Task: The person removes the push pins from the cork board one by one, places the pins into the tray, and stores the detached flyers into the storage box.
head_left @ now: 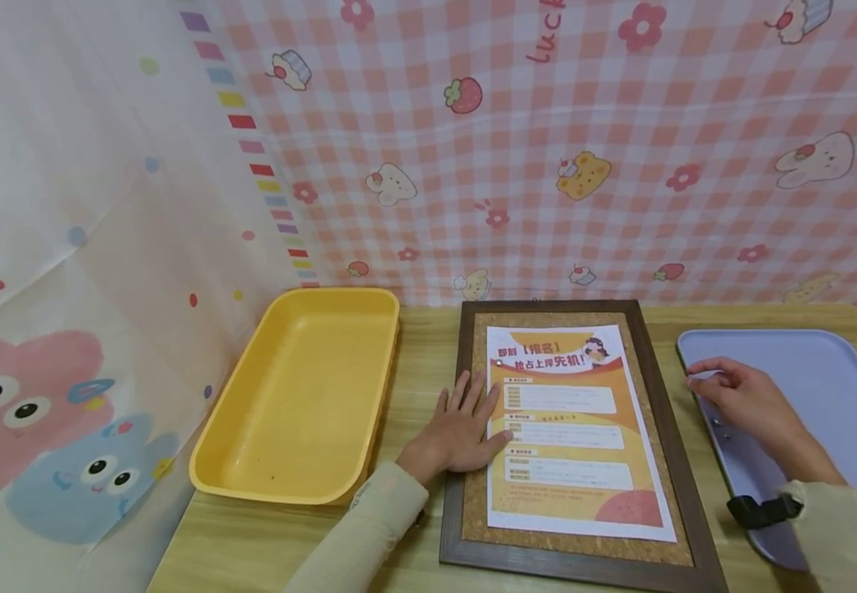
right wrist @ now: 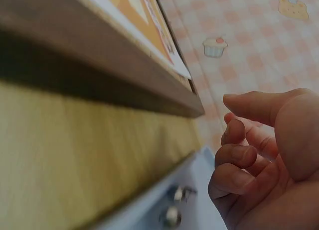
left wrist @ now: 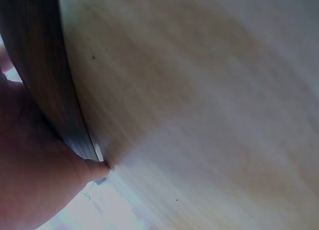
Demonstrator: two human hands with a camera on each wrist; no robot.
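A cork board [head_left: 476, 511] with a dark wooden frame lies on the table. On it is a printed orange-and-white sheet [head_left: 557, 515], with a small pale dot, like a pin head, near its upper left. My left hand [head_left: 454, 435] rests flat with spread fingers over the board's left side, touching the sheet's left edge. Over the left rim of the lilac tray [head_left: 813, 371] hovers my right hand [head_left: 754, 403], thumb and index finger extended, the other fingers loosely curled. The right wrist view shows a gap between thumb and index finger. Small shiny metal pieces [right wrist: 172, 216] lie in the tray.
A yellow tray [head_left: 287, 412] stands on the left of the wooden table [head_left: 421, 354]. Behind rises a pink checked curtain [head_left: 428, 222] with cartoon prints, and a white printed cloth [head_left: 102, 272] hangs at the left. A black strap [head_left: 761, 511] circles my right wrist.
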